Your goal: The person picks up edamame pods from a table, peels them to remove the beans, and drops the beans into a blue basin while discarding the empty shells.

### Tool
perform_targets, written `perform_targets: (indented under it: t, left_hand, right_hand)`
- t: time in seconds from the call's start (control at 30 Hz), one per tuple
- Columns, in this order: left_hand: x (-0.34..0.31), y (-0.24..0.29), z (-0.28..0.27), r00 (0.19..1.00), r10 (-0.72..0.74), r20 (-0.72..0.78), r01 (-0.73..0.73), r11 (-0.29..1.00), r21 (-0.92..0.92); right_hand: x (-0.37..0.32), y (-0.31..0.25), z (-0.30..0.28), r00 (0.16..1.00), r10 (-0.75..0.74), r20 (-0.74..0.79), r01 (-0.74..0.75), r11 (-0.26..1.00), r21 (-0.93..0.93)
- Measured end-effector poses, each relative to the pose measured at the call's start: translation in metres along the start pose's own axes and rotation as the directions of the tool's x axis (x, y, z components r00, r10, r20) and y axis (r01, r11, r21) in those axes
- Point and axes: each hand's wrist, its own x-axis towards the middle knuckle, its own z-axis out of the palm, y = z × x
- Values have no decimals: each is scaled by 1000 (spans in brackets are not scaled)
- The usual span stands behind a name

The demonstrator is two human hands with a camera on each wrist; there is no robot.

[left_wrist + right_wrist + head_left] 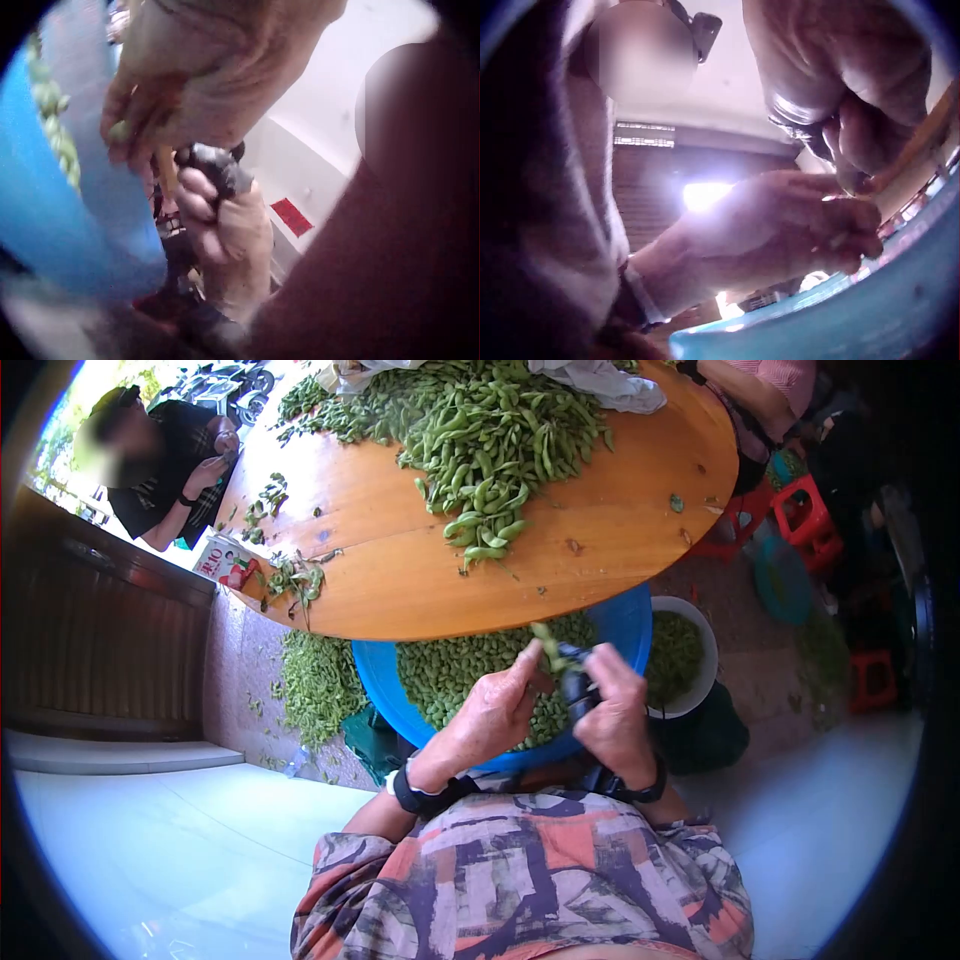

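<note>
Over a blue basin (372,678) of shelled green soybeans (455,675), both hands meet. My left hand (487,718) pinches a green soybean pod (545,643) near its index fingertip; a bit of green (120,132) also shows between its fingers in the left wrist view. My right hand (617,722) has its fingers curled round a black, partly shiny object (578,695), which reaches up beside the pod. In the left wrist view that object shows grey and black in the right fist (217,171). Exactly what it is, I cannot tell.
A wooden table (380,580) carries a heap of soybean pods (490,450) and a carton (225,563). Loose pods (318,685) lie on the floor at left. At right stand a white bowl (705,630) and red stools (805,520). Another person (165,470) sits at far left.
</note>
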Motion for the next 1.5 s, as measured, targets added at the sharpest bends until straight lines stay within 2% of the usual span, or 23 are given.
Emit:
perform_targets:
  t: [0.07,0.13,0.2,0.23,0.3,0.37,0.5,0.57,0.6,0.67,0.7,0.73,0.8,0.87,1.07,1.1,1.13,1.27,1.33,1.37,1.4,1.43,1.5]
  left_hand:
    - [8,7,-25,981,82,178,-103,988,112]
    - [22,14,-53,979,198,48,-203,966,159]
    - [45,10,-76,961,248,-126,-177,894,412]
    - [60,10,-84,951,263,-164,-153,859,488]
    - [83,3,-95,938,282,-204,-125,820,558]
    - [95,-14,-98,943,310,-120,-152,722,675]
    - [99,-12,-99,960,266,-88,-141,728,671]
    - [97,-11,-97,948,209,-242,-98,911,402]
    - [93,-5,-96,950,209,-234,-101,910,402]
    - [79,12,-88,958,-153,-241,185,976,115]
    - [72,11,-80,953,-235,-193,229,972,-54]
    - [65,12,-72,954,-238,-181,232,971,-58]
    - [54,17,-60,955,-297,21,267,822,-503]
    - [47,10,-50,945,-322,55,301,795,-526]
    - [53,4,-38,953,-301,23,249,741,-623]
    - [56,7,-41,956,-290,38,250,744,-619]
    - [58,8,-43,956,-290,38,250,743,-620]
    - [67,17,-54,957,-288,17,253,810,-529]
    - [75,22,-59,957,-289,13,270,876,-400]
    - [81,20,-62,957,-289,16,272,875,-401]
    - [90,18,-67,975,-217,51,219,882,-418]
    - [99,15,-72,986,-143,85,166,884,-437]
    - [117,8,-85,981,-110,159,168,890,-423]
  right_hand:
    - [1,13,-31,990,68,-121,-85,987,-136]
    - [4,33,-62,949,66,-308,-180,916,-358]
    - [-2,61,-90,946,111,-303,-246,856,-455]
    - [-5,65,-98,947,111,-303,-246,855,-456]
    - [-10,66,-108,909,322,-265,-416,751,-513]
    - [-10,61,-103,913,298,-279,-402,774,-490]
    - [-2,44,-81,932,254,-258,-335,875,-349]
    - [5,35,-65,961,185,-206,-225,955,-195]
    - [10,28,-56,970,162,-183,-185,976,-116]
    - [20,13,-41,990,133,-53,-131,990,54]
    - [25,7,-32,987,158,2,-156,976,155]
    - [30,3,-25,983,175,58,-184,950,251]
    - [37,4,-14,966,178,186,-223,938,264]
    - [39,2,-4,983,113,146,-165,892,420]
    - [49,10,-1,951,197,239,-285,860,424]
    - [54,12,3,986,85,141,-140,882,450]
    - [56,12,2,986,85,142,-141,882,449]
    - [64,4,-8,988,46,145,-108,882,458]
    - [69,6,-10,989,46,144,-111,865,489]
    - [74,14,-11,988,41,147,-99,905,414]
    - [79,21,-10,988,37,151,-87,938,335]
    - [86,26,-8,995,-12,99,-29,916,400]
    - [101,20,-15,989,33,143,-90,908,410]
